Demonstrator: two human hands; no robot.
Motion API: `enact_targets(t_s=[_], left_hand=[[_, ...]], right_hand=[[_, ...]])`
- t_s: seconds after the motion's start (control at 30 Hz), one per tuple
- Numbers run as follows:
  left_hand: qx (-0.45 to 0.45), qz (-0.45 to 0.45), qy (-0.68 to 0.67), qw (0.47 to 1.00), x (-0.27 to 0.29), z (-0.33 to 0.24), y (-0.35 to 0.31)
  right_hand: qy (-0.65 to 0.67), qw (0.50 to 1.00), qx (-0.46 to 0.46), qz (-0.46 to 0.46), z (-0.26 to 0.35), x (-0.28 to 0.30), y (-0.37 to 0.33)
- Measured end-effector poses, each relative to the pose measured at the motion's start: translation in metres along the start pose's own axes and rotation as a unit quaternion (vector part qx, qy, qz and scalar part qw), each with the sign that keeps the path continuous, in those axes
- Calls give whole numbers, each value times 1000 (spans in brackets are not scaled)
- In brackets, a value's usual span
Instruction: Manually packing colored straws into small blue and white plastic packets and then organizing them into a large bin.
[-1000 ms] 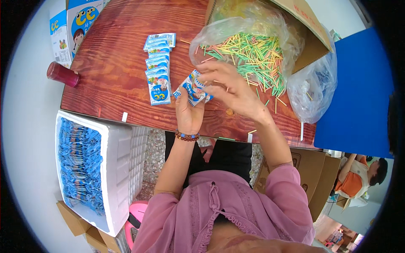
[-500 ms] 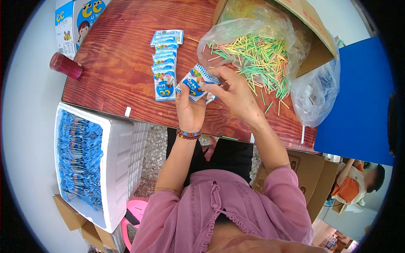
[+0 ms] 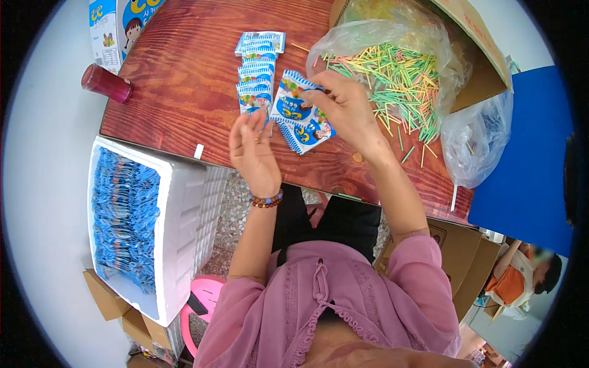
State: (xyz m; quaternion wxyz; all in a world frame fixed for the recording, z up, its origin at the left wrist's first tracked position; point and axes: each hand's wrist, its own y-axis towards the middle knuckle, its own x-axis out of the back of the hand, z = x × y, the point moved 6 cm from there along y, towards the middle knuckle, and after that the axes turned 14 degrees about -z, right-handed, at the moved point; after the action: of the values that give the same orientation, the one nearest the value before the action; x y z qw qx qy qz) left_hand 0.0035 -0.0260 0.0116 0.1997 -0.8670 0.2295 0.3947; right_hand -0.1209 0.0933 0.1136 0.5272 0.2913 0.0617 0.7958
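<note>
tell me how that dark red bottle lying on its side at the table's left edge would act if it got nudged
The dark red bottle looks round-bodied and lies on its side, so it would probably roll rather than slide. It rests near the wooden table's left edge, so a push that way might send it off. It seems small and probably light.

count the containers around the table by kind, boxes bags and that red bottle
white foam box of blue packets: 1
clear plastic bags (one with coloured sticks, one at the table's right edge): 2
open cardboard box behind the sticks: 1
printed carton at top left: 1
red bottle: 1
total: 6
</note>
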Motion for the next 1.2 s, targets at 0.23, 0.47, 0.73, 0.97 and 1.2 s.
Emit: enact_targets(t_s=[0.23,0.47,0.73,0.97,1.2], left_hand=[[34,62,202,977,0,-5,10],[71,35,103,992,4,-2,11],[15,79,211,974,-1,7,1],[-40,51,284,957,11,-1,2],[-30,92,296,950,6,1,3]], right_hand=[[114,972,-130,157,-6,-29,-11],[-260,948,28,184,-63,32,-13],[-428,876,107,197,-98,9,-31],[98,985,-137,23,-49,43,-6],[284,957,-48,-33,18,28,-7]])
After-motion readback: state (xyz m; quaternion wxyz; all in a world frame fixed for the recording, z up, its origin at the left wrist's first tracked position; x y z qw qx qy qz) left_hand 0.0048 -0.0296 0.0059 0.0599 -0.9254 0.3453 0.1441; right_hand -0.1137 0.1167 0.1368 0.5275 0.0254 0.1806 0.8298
